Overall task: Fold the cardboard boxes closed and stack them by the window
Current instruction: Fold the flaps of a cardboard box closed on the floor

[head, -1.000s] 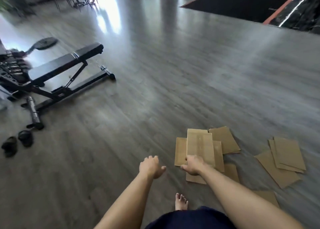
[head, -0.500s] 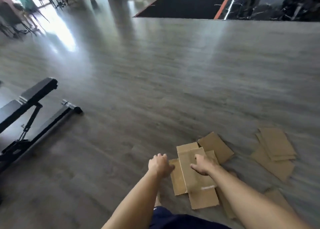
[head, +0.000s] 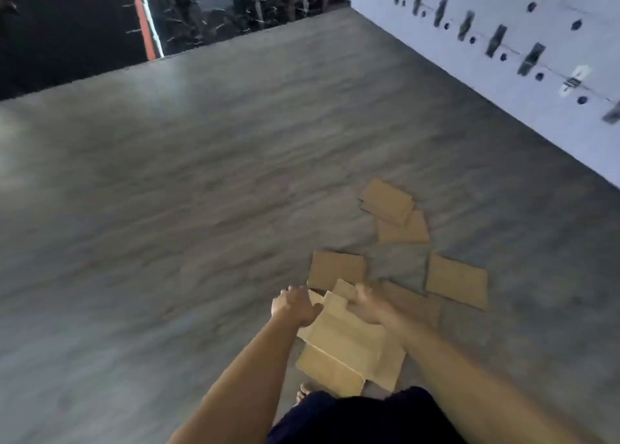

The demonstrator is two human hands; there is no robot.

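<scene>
Across the grey wood-look floor, bounded on the right by a pale wall with dark fittings, lie several flattened cardboard boxes, scattered flat and partly overlapping, just ahead of the person. One box blank is raised between the two forearms, its long axis running away from the body and tilted a little to the right, its far flaps standing up. At that far end the hands meet it: the left hand curls round the left edge of the upper flaps, and the right hand lies on the right side with fingers bent over the cardboard, apparently gripping. Both are equally near, so the next fold likely starts from these far flaps. Motion blur softens everything; exact finger placement and the flap creases are hard to read. The blank's near end is cut off by dark clothing, and no window is in view.
</scene>
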